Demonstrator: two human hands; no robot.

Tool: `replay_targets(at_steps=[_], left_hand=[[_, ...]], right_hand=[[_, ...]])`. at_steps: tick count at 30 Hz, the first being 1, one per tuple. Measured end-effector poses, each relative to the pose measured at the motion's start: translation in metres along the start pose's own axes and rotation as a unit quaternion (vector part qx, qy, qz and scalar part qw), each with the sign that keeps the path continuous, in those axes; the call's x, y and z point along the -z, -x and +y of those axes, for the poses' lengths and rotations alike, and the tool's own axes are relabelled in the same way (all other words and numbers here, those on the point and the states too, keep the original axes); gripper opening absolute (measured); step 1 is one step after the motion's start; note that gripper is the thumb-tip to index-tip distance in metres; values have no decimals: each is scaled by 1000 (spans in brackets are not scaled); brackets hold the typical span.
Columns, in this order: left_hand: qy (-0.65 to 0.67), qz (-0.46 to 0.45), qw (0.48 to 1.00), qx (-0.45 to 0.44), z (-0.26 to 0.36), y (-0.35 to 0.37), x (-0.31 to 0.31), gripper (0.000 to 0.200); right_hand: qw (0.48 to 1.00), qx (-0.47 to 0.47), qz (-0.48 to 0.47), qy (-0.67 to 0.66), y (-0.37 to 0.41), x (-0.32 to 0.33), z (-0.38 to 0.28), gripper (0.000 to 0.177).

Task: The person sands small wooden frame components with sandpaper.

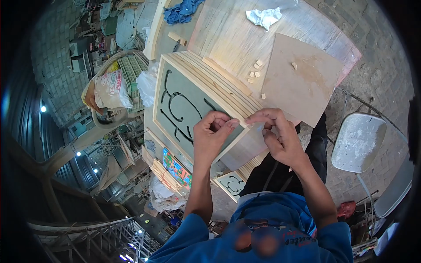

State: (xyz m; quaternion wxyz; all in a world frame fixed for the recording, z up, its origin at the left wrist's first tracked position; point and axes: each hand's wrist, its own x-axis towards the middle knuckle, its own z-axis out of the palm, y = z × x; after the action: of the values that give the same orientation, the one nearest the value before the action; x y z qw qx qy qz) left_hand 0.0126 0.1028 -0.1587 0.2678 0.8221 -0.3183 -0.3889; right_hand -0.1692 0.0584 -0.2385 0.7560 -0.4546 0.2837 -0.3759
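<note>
A stack of pale wooden frames [193, 68] lies on the table; the top one surrounds a grey-green panel [187, 90] with dark curved grooves. My left hand [212, 133] is over the near end of this panel, thumb and forefinger pinched together close to the frame's corner. Whatever is between those fingertips is too small to make out. Just right of the same corner is my right hand [278, 133], its fingers curved and the thumb apart from the forefinger. Its fingertips are at the frame's edge, and I see nothing held in it.
Several small wood blocks [255, 70] lie near a brown board [302, 74] on the table [228, 26]. Crumpled foil-like material [264, 17] and a blue cloth [182, 11] are at the far side. A metal stool [359, 142] stands right. Below the stack is another grooved panel [231, 184].
</note>
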Motion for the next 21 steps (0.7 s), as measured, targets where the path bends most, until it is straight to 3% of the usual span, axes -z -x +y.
replay_targets(at_steps=[5,10,16,21], left_hand=[[11,-1,1000,-5,-1,0,-1,14],[-3,3,1000,5,2,0,-1,13],[-4,5,1000,5,2,-1,-1,13],[2,3,1000,9,1,-1,-1,13]], right_hand=[[1000,7,-5,30,1,1,-1,49],[988,97,-2,119,-2,2,2,53],[971,138,-14,195,-5,6,-2,56],[992,79,6,99,0,3,3,60]])
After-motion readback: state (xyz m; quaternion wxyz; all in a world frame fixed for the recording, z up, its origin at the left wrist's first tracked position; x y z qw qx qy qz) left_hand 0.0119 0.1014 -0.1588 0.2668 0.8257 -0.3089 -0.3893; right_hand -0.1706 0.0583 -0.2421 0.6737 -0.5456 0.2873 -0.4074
